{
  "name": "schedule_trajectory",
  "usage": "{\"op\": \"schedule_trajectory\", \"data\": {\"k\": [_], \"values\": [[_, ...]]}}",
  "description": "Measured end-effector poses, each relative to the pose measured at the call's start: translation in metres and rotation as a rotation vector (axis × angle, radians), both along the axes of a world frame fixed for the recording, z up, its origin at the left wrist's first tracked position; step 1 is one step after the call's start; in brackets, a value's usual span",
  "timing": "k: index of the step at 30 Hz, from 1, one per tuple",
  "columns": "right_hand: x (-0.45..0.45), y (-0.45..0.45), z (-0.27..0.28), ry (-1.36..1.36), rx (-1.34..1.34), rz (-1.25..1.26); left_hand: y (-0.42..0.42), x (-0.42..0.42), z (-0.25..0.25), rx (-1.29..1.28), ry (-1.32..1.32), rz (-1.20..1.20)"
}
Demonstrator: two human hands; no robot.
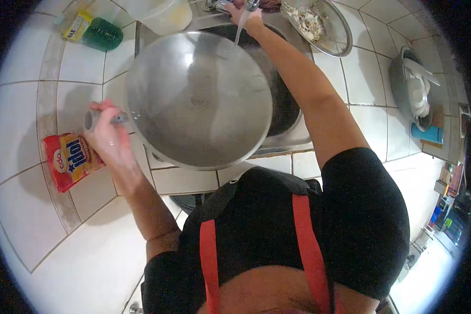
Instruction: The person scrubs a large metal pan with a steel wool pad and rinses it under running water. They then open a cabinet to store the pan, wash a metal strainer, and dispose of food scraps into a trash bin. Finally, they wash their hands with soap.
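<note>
A large round metal pan (204, 106) lies across the left part of the sink basin (286, 98). My left hand (112, 135) is wrapped around its grey handle (120, 118). Water (241, 26) runs from the metal faucet spout (252, 4) onto the pan near its far rim. Beyond the stream, my right hand (246, 16) reaches to the back of the sink, its fingers by a shiny fitting (222, 5). The spout and the top of the picture partly hide that hand, so its grip is unclear.
A metal bowl with pale food scraps (347, 41) stands right of the sink. On the left are a red food packet (62, 172), a green scouring pad (102, 34) and a whitish plastic container (176, 17). Far right, a grey basin (398, 84) holds white dishes near a blue object (428, 134).
</note>
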State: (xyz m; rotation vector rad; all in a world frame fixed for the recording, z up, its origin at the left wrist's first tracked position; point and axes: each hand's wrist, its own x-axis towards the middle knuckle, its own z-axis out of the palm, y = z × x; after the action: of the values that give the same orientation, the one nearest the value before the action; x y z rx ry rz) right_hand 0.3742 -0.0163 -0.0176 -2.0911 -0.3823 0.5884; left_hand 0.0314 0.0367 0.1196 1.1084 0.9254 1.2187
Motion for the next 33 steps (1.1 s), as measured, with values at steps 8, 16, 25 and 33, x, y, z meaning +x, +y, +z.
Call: {"op": "schedule_trajectory", "data": {"k": [8,16,25,33], "values": [[-0.036,-0.085,-0.154,-1.178,0.152,0.485,-0.010,-0.019,-0.105,-0.163,-0.165,-0.159],[-0.155,-0.035,-0.142,-0.767,-0.260,0.656,-0.033,-0.018,-0.127,-0.286,-0.254,-0.160],[-0.162,-0.167,-0.040,0.071,-0.531,1.379,-0.033,-0.019,-0.118,-0.278,-0.205,-0.162],[-0.089,-0.049,-0.152,-0.928,-0.413,0.247,-0.032,-0.014,-0.116,-0.364,-0.206,-0.181]]}}
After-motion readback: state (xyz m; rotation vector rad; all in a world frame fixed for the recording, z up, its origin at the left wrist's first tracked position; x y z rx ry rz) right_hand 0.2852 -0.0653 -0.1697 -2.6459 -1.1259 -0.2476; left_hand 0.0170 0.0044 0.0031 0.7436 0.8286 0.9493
